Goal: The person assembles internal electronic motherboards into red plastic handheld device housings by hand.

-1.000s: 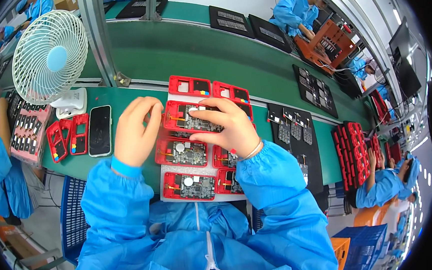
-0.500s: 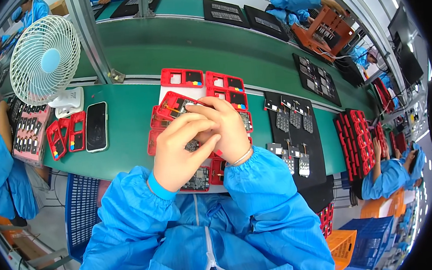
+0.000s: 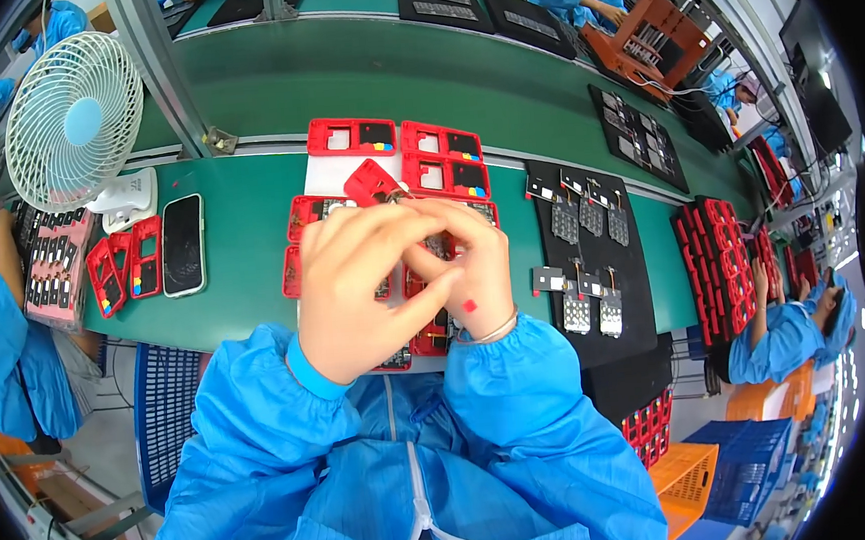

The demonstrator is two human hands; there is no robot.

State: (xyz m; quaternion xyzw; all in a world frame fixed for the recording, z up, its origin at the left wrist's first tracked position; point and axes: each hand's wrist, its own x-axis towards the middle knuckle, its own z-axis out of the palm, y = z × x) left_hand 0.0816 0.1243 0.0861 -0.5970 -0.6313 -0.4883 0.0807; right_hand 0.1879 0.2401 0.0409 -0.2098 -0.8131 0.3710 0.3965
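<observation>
My left hand (image 3: 353,286) and my right hand (image 3: 477,257) meet over the bench, fingers curled inward and overlapping. A tilted red plastic housing (image 3: 370,180) sticks out beyond the fingers, raised above others like it. Both hands appear closed on this housing; the fingertips and its near part are hidden. On the back of my right hand, near the thumb, sits a small red square (image 3: 470,305). Under the hands lie several red housings with circuit boards, mostly covered. Just beyond are red housings with openings and black panels (image 3: 351,136), on a white sheet (image 3: 324,177).
Left on the green bench (image 3: 242,273) are a phone (image 3: 184,245), red frames (image 3: 145,258) and a white fan (image 3: 76,119). At right, a black mat (image 3: 615,297) carries keypad boards (image 3: 576,313); red housings (image 3: 715,268) stand stacked beyond. Co-workers sit on both sides.
The raised red housing has turned and shifted slightly away from me, with less of it showing. My hands have closed further over it. The whole view has shifted slightly.
</observation>
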